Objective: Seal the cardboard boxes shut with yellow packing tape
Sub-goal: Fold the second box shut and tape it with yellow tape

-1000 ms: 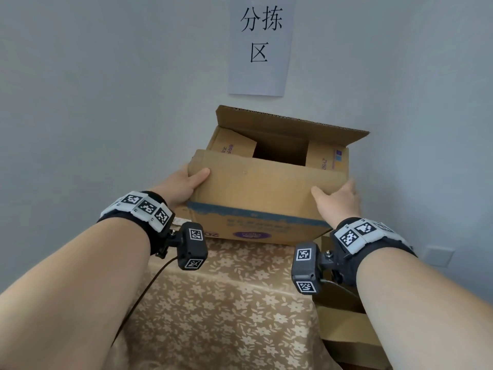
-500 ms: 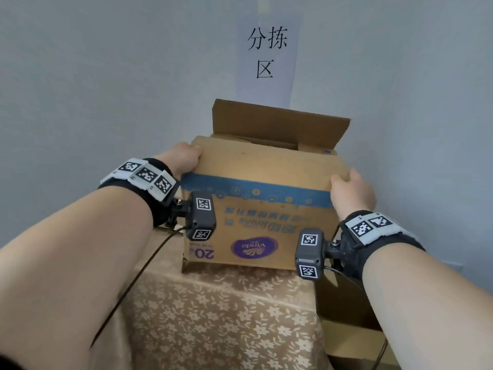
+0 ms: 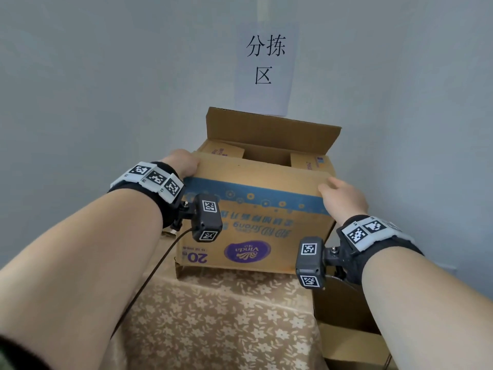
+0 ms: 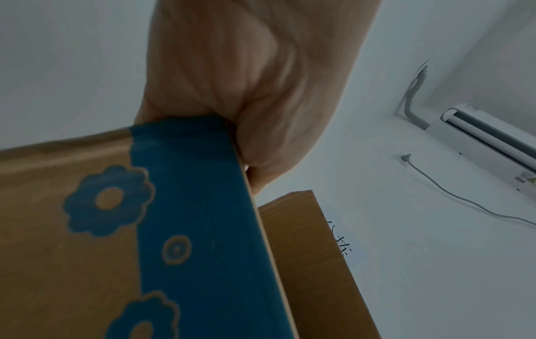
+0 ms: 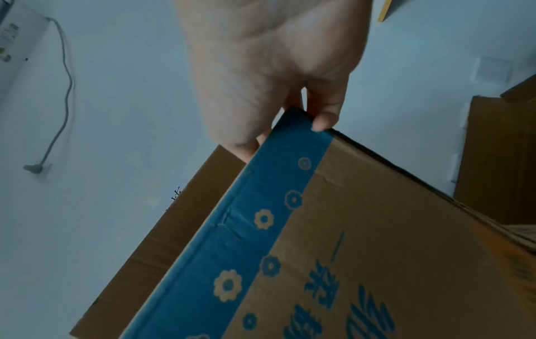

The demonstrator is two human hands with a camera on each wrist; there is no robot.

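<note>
Floral-clothed surface (image 3: 218, 316), open cardboard box (image 3: 256, 228) against the wall.
Left hand (image 3: 184, 162) and right hand (image 3: 342, 198) grip opposite ends of its near flap, long edge running crosswise between them.

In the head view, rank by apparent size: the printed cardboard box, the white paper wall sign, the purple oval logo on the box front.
1. Printed brown cardboard box, largest.
2. White paper wall sign; it hangs farther back, so its true size is uncertain.
3. Purple oval logo, smallest.
</note>
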